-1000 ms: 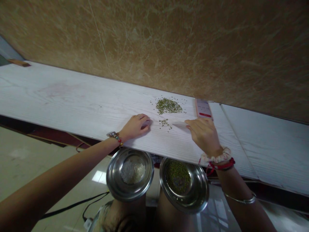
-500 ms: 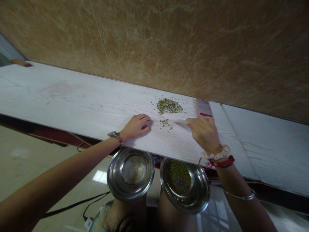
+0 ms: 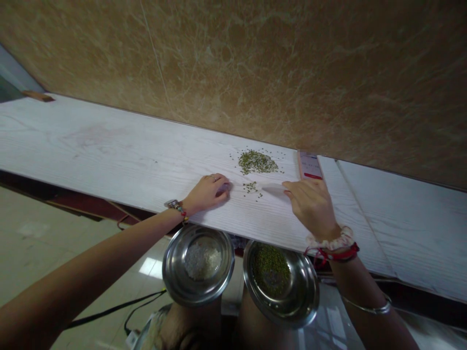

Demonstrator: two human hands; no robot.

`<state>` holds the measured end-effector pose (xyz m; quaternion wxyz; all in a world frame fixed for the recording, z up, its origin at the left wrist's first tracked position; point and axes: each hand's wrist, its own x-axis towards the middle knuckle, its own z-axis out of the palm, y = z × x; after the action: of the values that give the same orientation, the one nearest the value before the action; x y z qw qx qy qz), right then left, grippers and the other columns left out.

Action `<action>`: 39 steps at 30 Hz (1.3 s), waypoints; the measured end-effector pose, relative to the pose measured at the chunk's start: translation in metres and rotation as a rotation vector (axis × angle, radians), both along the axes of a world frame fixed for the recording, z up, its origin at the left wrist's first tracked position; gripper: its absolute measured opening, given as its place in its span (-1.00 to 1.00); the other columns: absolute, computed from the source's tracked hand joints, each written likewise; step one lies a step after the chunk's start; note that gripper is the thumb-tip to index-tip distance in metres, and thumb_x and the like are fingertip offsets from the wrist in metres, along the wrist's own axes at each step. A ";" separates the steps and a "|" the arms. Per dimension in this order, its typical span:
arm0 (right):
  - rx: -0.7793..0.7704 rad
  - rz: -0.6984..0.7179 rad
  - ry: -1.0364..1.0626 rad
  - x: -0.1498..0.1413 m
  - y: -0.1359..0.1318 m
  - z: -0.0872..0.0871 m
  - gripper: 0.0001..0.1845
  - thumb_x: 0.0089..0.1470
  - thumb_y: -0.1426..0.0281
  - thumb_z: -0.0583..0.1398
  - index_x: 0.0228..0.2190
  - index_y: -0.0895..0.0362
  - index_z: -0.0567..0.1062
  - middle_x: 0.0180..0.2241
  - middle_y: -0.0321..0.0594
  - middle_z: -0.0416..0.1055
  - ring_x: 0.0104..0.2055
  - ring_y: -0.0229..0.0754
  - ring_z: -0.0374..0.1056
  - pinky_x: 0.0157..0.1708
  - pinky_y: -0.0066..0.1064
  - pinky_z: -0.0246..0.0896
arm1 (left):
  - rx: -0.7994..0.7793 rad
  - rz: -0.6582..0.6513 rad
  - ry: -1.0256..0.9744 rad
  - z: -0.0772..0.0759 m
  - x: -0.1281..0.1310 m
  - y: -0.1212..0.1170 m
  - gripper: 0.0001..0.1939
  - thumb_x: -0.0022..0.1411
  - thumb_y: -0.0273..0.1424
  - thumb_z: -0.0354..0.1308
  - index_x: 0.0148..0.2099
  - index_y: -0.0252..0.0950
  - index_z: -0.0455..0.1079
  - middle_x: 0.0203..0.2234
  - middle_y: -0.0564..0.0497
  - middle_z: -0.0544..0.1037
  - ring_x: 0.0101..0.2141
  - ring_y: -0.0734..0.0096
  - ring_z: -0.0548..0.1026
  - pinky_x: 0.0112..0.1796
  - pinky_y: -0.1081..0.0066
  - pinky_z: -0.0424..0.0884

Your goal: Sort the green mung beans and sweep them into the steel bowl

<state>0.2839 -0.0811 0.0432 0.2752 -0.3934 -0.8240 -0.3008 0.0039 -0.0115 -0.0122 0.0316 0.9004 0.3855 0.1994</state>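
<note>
My right hand (image 3: 310, 204) is closed on a thin white card (image 3: 274, 187), whose free end points left at a small cluster of green mung beans (image 3: 250, 187). On the other side of that cluster my left hand (image 3: 207, 193) rests on the white board, fingers curled and thumb apart, with nothing plainly visible in it. Behind both hands spreads a larger pile of mung beans (image 3: 257, 162) mixed with pale grains. Below the board's edge, a steel bowl of whitish grains (image 3: 171, 277) is on the left. Another steel bowl (image 3: 304, 291), tilted, holds green beans on the right.
A phone-like flat object (image 3: 310, 167) with a pinkish edge lies beyond my right hand. A brown marbled wall (image 3: 233, 73) borders the white board (image 3: 120, 160) at the back. At the far left lies a brown wooden piece (image 3: 38, 96). Black cables (image 3: 120, 304) hang below left.
The view has shifted slightly. My right hand and the card remain close to the small cluster, and my left hand stays at its left. The beans look almost the same.
</note>
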 end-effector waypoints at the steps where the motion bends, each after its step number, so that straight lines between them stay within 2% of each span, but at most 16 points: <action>1: -0.007 0.009 0.002 -0.001 -0.003 0.001 -0.83 0.17 0.55 0.09 -0.26 0.19 0.47 -0.44 -0.22 0.52 -0.36 -0.19 0.33 -0.21 -0.34 0.04 | -0.003 0.004 0.003 0.000 0.000 0.000 -0.74 0.19 -0.38 0.04 -0.07 -0.30 0.35 -0.10 -0.13 0.50 -0.09 0.16 0.45 -0.09 0.17 0.37; 8: -0.040 0.055 -0.046 -0.007 -0.007 0.004 -0.78 0.13 0.62 0.08 -0.25 0.19 0.47 -0.40 -0.21 0.53 -0.31 -0.19 0.33 -0.19 -0.33 0.04 | -0.005 0.012 0.007 0.001 0.000 0.000 -0.73 0.18 -0.38 0.03 -0.06 -0.30 0.34 -0.09 -0.14 0.49 -0.09 0.16 0.45 -0.09 0.16 0.38; 18: -0.066 0.094 -0.073 -0.007 -0.005 0.007 -0.79 0.18 0.58 0.07 -0.26 0.14 0.49 -0.36 -0.24 0.54 -0.29 -0.21 0.32 -0.16 -0.31 0.04 | 0.003 0.015 0.009 -0.001 0.000 0.000 -0.73 0.18 -0.38 0.06 -0.05 -0.28 0.34 -0.09 -0.11 0.50 -0.09 0.18 0.46 -0.08 0.18 0.37; 28: -0.092 0.004 -0.076 0.001 0.003 0.005 -0.73 0.16 0.58 0.06 -0.23 0.08 0.50 -0.37 -0.27 0.54 -0.28 -0.19 0.33 -0.19 -0.28 0.03 | 0.006 0.007 -0.006 -0.002 0.000 0.000 -0.74 0.18 -0.39 0.05 -0.06 -0.26 0.35 -0.10 -0.10 0.50 -0.09 0.19 0.45 -0.08 0.17 0.37; 34: -0.047 -0.051 -0.061 0.003 0.003 0.007 -0.75 0.17 0.56 0.06 -0.24 0.08 0.49 -0.38 -0.28 0.54 -0.30 -0.19 0.33 -0.19 -0.29 0.03 | -0.031 0.011 0.000 0.002 0.002 -0.002 -0.70 0.19 -0.38 0.06 -0.05 -0.39 0.36 -0.10 -0.20 0.49 -0.08 0.13 0.45 -0.06 0.16 0.36; 39: -0.024 -0.050 -0.085 0.003 0.002 0.004 -0.78 0.15 0.58 0.07 -0.26 0.14 0.48 -0.40 -0.25 0.53 -0.32 -0.18 0.32 -0.20 -0.31 0.03 | -0.026 0.008 0.005 0.002 0.002 -0.002 -0.70 0.20 -0.38 0.04 -0.05 -0.40 0.36 -0.10 -0.21 0.49 -0.08 0.12 0.45 -0.07 0.17 0.37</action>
<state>0.2870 -0.0793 0.0475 0.2275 -0.4039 -0.8284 -0.3144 0.0055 -0.0132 -0.0100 0.0414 0.8989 0.3916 0.1922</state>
